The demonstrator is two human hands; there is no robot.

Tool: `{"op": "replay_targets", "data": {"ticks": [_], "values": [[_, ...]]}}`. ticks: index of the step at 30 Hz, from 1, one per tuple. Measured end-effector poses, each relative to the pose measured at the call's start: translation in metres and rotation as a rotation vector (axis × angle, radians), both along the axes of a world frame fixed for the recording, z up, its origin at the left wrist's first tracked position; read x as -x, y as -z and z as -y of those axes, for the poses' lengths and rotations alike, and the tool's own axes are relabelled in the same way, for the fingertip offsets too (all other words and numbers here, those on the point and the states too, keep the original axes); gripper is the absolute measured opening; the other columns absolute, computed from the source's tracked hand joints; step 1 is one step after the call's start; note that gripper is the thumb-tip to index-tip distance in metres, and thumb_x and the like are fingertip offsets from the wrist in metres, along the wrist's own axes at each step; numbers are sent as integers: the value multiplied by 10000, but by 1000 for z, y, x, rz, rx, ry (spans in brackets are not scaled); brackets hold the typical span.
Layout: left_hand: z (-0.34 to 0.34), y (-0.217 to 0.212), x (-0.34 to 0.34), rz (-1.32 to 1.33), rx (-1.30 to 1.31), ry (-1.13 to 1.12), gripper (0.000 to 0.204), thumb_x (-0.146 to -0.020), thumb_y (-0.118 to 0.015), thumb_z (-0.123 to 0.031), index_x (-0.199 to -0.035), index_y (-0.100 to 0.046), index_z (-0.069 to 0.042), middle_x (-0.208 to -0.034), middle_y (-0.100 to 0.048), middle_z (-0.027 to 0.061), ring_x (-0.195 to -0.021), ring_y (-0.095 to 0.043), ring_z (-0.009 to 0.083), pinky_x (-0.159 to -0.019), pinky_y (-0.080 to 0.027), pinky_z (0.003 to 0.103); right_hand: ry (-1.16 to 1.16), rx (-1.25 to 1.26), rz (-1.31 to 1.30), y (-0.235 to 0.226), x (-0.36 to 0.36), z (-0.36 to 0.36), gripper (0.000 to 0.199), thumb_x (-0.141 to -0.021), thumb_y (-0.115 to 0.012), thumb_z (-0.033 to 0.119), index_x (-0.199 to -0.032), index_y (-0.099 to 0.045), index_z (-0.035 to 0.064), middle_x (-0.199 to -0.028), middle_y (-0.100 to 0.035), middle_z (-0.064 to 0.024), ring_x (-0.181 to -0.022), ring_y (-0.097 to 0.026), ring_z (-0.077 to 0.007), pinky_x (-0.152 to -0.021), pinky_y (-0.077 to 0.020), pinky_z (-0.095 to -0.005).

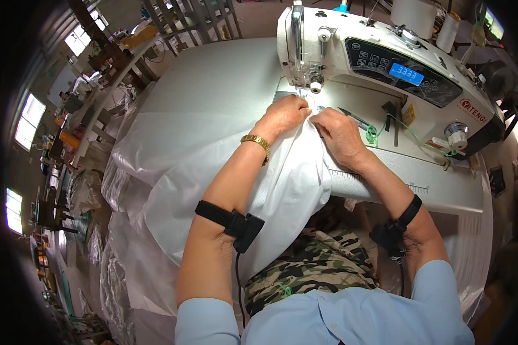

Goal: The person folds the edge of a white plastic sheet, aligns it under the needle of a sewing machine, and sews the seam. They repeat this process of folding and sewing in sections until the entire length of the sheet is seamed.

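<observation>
A large sheet of white woven plastic fabric [213,184] spreads over the left of the sewing table and hangs down toward my lap. Its gathered edge runs up to the needle area of a white sewing machine [334,43]. My left hand [285,115], with a gold wristband, is closed on that edge just beside the presser foot. Close by on the right, my right hand [339,135] pinches the same edge with thumb and fingers. Both fingertips nearly meet under the machine's lit head. The needle and foot are partly hidden by my fingers.
Right of my hands lie dark scissors or snips [354,118] and a green thread [373,135]. A ruler strip [380,181] runs along the table's front edge. Thread cones [448,31] stand behind the machine. At far left is a cluttered bench [115,69].
</observation>
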State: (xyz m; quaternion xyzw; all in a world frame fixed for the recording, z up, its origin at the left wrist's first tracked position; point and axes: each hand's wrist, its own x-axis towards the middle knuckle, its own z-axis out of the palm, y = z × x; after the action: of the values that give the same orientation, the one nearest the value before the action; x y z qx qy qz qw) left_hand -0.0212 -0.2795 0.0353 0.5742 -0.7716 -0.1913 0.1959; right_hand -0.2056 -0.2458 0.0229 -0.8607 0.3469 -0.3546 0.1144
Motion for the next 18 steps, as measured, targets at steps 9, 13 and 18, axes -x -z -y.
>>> {"op": "replay_targets", "data": {"ticks": [9,13,18], "values": [[1,-9,4,132,8,-200,241,-824,-654,-307,-825,-728,-78,-746,-674,117,-739,-645,269,-665,-496,389,-87,158,-104,7,0,12,115,-865,-641,75,-965,-669,24,-1022,-654,-103,-982,-607,-273,-838,-474,-390],[-34,-14,7,284,472,-136,194,-823,-695,-274,-848,-714,-82,-828,-649,96,-838,-612,268,-733,-462,396,-68,185,-149,6,-2,9,160,-877,-626,128,-1003,-648,32,-1048,-652,-95,-1022,-587,-257,-869,-446,-389],[-99,3,15,88,436,-10,349,-788,-748,-276,-1028,-659,-37,-995,-616,113,-965,-584,283,-838,-442,406,-7,150,-177,7,-9,4,184,-898,-600,119,-1063,-623,40,-1051,-629,-113,-1034,-567,-299,-894,-419,-416]]}}
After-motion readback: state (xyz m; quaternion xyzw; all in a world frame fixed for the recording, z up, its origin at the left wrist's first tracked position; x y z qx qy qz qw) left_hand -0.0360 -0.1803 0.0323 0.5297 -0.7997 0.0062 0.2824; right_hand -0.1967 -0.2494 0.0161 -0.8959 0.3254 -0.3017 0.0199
